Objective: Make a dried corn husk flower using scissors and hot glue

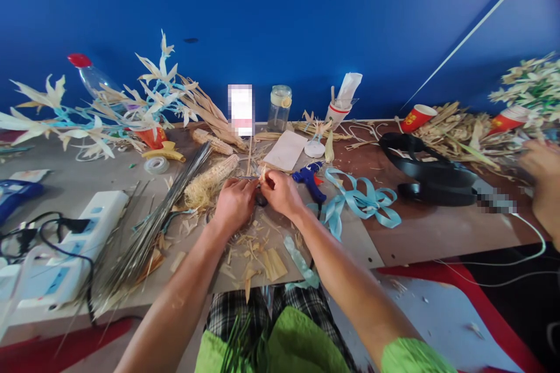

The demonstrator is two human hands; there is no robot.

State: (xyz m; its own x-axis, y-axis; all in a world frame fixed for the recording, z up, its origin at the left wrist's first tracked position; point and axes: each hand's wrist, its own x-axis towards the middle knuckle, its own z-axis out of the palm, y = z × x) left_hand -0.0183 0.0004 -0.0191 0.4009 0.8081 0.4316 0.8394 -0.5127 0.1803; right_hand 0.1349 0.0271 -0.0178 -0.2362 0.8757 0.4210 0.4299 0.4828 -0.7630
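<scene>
My left hand and my right hand meet over the middle of the table, fingertips pinched together. A small pale piece of corn husk pokes up from the fingers of my right hand. What my left fingers pinch is hidden behind them. Just right of my right hand lies a blue glue gun. Dried corn cobs rest beyond my left hand, beside a bundle of thin metal wires. Husk scraps litter the table below my hands.
A white power strip with plugged cables sits at left. Light blue ribbon and a black headset lie at right. Husk flowers, a clear jar and red cups line the back. Another person's hand is at far right.
</scene>
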